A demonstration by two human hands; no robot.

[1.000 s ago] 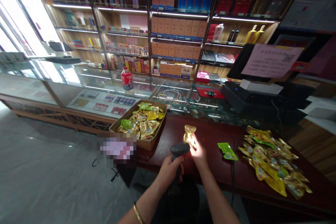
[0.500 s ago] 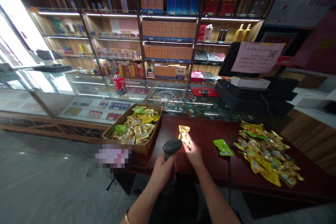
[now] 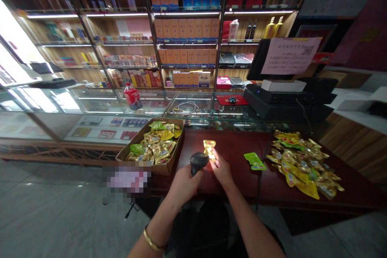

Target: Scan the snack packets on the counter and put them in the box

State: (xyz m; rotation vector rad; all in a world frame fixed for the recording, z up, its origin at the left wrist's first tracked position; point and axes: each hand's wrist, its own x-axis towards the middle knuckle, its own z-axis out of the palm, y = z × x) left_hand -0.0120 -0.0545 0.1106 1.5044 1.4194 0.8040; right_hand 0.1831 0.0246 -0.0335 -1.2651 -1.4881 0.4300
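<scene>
My left hand is wrapped round the handle of a black barcode scanner. The scanner's head points at a gold snack packet, which is brightly lit. My right hand grips the lower right edge of that packet just above the dark red table. To the right of my right hand a single green packet lies flat. Farther right is a loose pile of gold, yellow and green packets. On the left stands an open cardboard box full of similar packets.
Beyond the table runs a glass display counter bearing a red-labelled bottle, a white cable and a mouse on a red mat. A monitor with a paper sheet stands at the right. Stocked shelves line the back wall.
The scanner's head has turned more toward the packet and come closer to it. My left forearm has risen a little in view. The whole scene has shifted slightly left and up.
</scene>
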